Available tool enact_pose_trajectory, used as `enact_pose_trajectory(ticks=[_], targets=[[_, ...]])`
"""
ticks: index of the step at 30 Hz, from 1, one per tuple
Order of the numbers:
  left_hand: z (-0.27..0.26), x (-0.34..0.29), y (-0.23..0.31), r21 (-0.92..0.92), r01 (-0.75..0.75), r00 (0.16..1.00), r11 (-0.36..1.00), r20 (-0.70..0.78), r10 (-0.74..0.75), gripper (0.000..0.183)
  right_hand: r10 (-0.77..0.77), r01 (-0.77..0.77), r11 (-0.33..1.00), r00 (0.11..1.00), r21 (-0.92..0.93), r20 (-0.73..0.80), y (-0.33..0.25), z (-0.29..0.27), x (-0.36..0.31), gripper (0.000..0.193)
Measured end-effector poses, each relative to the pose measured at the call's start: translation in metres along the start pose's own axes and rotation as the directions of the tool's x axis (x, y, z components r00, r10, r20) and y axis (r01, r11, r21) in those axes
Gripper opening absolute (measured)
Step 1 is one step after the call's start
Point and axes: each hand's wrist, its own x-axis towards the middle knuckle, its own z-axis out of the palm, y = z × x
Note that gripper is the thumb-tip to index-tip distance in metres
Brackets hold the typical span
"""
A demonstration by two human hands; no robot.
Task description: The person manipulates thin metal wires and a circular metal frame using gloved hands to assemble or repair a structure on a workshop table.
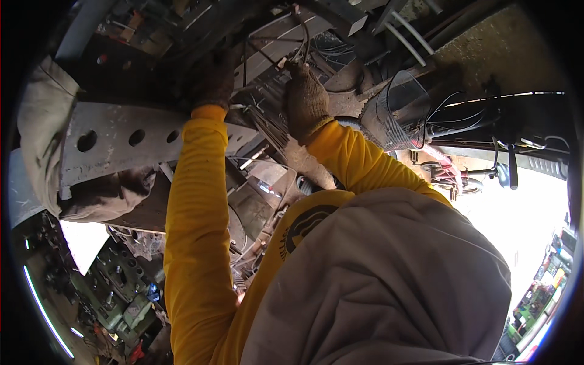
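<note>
My left hand (pixel 210 79), in a dark work glove, reaches into shadow beside a long grey steel beam (pixel 112 143) with a row of round holes. Its fingers are lost in the dark, so what it touches cannot be made out. My right hand (pixel 307 100), in a brown knitted glove, is closed at the upper middle, with its fingertips around the lower end of a thin bent metal rod (pixel 306 38). Other thin rods form an angular frame between the two hands. Below them lies a bundle of thin rods (pixel 267 128).
A wire-mesh basket (pixel 398 109) stands right of my right forearm. Grey-brown cloth (pixel 45 134) hangs over the beam's left end. A red bicycle (pixel 447 167) stands at the right by bright light. Machinery (pixel 115 286) fills the lower left. Straight metal bars (pixel 407 39) stick out above.
</note>
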Motion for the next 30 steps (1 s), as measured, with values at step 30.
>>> enact_pose_trajectory(ticks=[30], targets=[[0.006,0.003,-0.006,-0.095,0.013,0.994,0.995,0.106,-0.003,0.058,0.298,-0.155,0.772,0.945,0.617,-0.135,-0.040,0.025,0.008,0.031]])
